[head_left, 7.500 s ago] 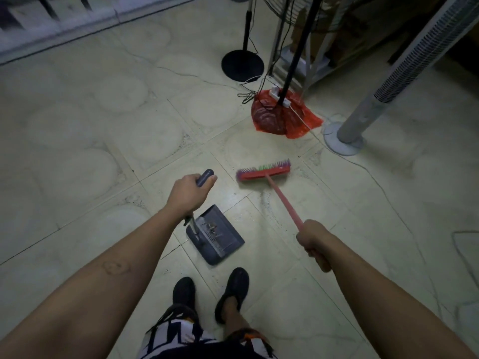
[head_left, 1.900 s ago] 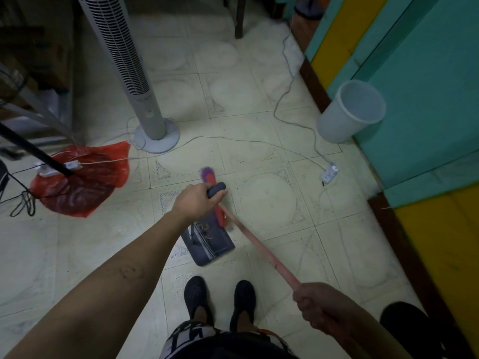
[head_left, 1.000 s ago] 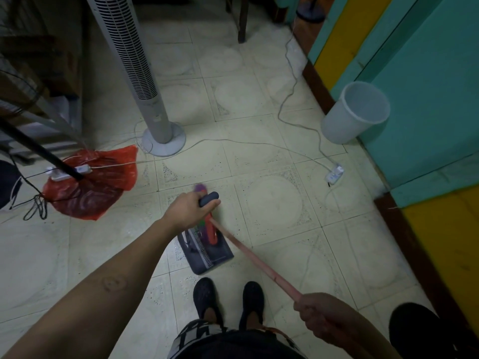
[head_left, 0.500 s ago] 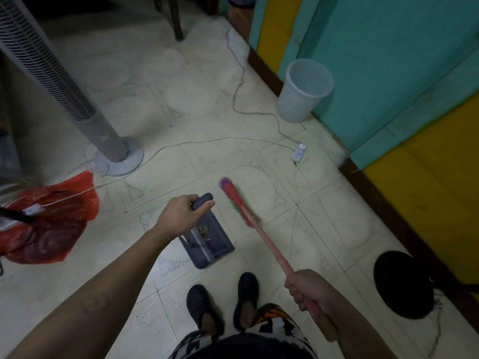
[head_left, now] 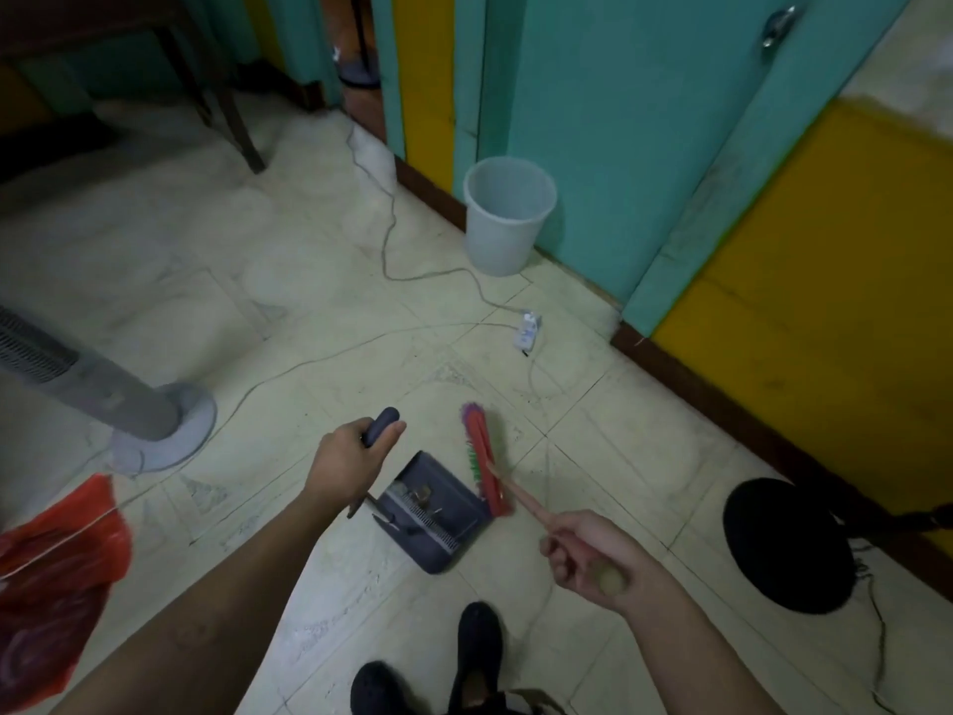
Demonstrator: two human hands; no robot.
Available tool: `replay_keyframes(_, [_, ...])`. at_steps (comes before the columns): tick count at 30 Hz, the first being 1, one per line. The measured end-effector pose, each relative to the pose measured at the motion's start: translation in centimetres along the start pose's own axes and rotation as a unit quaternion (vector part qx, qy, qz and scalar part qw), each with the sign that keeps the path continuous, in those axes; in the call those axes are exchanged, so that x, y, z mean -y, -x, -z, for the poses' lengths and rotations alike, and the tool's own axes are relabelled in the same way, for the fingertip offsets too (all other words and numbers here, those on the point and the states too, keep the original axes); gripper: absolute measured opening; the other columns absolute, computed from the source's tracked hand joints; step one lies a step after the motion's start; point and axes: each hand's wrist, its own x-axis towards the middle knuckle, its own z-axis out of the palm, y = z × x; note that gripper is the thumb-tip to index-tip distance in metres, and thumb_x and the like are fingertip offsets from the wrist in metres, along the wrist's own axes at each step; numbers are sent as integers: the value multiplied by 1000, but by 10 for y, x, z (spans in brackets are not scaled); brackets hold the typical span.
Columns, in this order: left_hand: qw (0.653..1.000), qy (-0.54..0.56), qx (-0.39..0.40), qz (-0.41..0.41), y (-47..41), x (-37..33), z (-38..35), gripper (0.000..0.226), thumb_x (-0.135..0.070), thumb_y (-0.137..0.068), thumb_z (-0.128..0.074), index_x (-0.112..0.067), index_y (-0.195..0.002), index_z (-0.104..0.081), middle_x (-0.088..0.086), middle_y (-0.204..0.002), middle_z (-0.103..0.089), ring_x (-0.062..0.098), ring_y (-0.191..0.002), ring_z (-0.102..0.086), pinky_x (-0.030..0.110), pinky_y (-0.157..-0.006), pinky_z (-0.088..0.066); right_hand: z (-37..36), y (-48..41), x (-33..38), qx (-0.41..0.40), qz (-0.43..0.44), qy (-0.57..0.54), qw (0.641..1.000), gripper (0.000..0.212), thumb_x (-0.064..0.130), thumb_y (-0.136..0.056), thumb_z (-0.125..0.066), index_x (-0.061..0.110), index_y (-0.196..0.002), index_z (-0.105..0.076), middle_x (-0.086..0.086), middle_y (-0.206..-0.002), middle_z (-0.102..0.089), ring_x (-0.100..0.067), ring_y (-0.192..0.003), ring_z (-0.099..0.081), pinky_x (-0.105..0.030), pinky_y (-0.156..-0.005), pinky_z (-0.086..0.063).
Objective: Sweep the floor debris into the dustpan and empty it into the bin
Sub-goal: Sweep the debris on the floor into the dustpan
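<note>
Both fists stay clamped: left hand on dustpan handle, right hand on broom, its head now touching the pan's edge; bin nearer.

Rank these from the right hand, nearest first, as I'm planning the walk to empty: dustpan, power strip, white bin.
From the right hand:
1. Dustpan, just left, by the feet.
2. Power strip, ahead on the floor.
3. White bin, farthest, against the teal wall.

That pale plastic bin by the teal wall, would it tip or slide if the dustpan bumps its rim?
Probably, yes. The pale plastic bin looks thin-walled and seems empty, so it is likely light. It narrows toward its base, which makes tipping easier. The smooth tiled floor would likely let it slide, though the teal wall close behind may stop it going far.
</note>
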Motion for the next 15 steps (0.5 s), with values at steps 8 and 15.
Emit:
replay_keyframes(8, [1000, -10, -29, -1, -18, -28, -22, 46, -52, -93, -55, -14, -67, -53, 7, -54, -56, 25, -49, -58, 33, -53, -44, 4, 11, 83, 45, 60, -74, 994, 16, 6, -82, -52, 0, -95, -58, -20, -90, -59, -14, -40, -55, -20, -41, -42])
replay_keyframes(15, [999, 3, -48, 2, -33, -29, -25, 47, -53, -92, -55, -17, -61, -49, 5, -51, -52, 23, -49, -54, 30, -50, -39, -1, 1, 102, 64, 105, -35, 992, 3, 11, -79, -54, 12, -79, -56, -2, -54, -46, -14, -39, -43, -18, -37, -37])
